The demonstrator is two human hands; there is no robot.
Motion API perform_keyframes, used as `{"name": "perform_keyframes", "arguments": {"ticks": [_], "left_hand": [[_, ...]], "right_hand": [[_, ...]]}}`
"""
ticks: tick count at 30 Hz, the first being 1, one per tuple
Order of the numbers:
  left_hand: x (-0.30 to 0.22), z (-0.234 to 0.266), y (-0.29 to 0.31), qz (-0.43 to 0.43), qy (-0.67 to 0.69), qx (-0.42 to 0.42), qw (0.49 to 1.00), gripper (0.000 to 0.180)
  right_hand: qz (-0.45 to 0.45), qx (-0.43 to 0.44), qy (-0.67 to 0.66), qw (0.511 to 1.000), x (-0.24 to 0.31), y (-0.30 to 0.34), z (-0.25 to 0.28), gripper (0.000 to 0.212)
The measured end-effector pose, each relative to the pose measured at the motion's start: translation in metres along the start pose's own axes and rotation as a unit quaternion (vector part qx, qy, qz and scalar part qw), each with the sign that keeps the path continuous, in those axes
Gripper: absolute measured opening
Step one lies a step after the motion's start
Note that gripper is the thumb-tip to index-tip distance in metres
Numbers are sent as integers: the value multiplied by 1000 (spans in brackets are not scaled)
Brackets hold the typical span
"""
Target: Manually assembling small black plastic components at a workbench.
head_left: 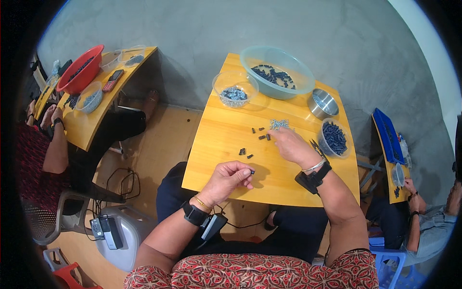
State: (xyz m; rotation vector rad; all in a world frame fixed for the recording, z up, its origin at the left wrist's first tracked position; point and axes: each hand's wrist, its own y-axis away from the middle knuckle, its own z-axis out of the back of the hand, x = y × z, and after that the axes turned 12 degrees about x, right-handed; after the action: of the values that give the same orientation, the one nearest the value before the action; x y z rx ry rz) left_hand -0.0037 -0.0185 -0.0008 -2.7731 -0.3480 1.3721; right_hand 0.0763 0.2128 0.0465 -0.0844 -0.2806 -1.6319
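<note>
My left hand (228, 180) is over the near part of the yellow table, pinching a small black plastic part (252, 172) between thumb and forefinger. Farther out, my right hand (291, 145) reaches down with its fingers drawn together beside a small pile of silvery screws (278, 124). Its fingertips are next to some loose black plastic parts (263, 137); what they hold, if anything, is hidden. Between the hands lie more small black parts (242, 151). Near my right wrist rests a pair of dark snips (316, 147), partly hidden by the wrist.
A clear tub of black parts (333, 138) and a steel bowl (323, 104) stand on the right. Toward the back are a large pale-green basin (303, 79) and a clear tub of metal pieces (235, 90). Other people work at side tables; a red basin (83, 72) is on the left one.
</note>
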Motion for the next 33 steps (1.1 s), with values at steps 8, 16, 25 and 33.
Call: {"name": "perform_keyframes", "arguments": {"ticks": [8, 16, 25, 33], "left_hand": [[0, 1, -1, 6, 3, 8, 1000, 16], [-1, 1, -1, -6, 27, 1, 1000, 15], [-2, 1, 1, -32, 59, 17, 998, 14], [-2, 1, 1, -17, 74, 5, 997, 14]], "right_hand": [[-28, -18, -26, 999, -15, 28, -8, 34], [-62, -86, -161, 981, -26, 48, -2, 23], [-14, -83, -31, 996, -15, 30, -15, 6], [-90, -54, -167, 980, -17, 36, -13, 7]]}}
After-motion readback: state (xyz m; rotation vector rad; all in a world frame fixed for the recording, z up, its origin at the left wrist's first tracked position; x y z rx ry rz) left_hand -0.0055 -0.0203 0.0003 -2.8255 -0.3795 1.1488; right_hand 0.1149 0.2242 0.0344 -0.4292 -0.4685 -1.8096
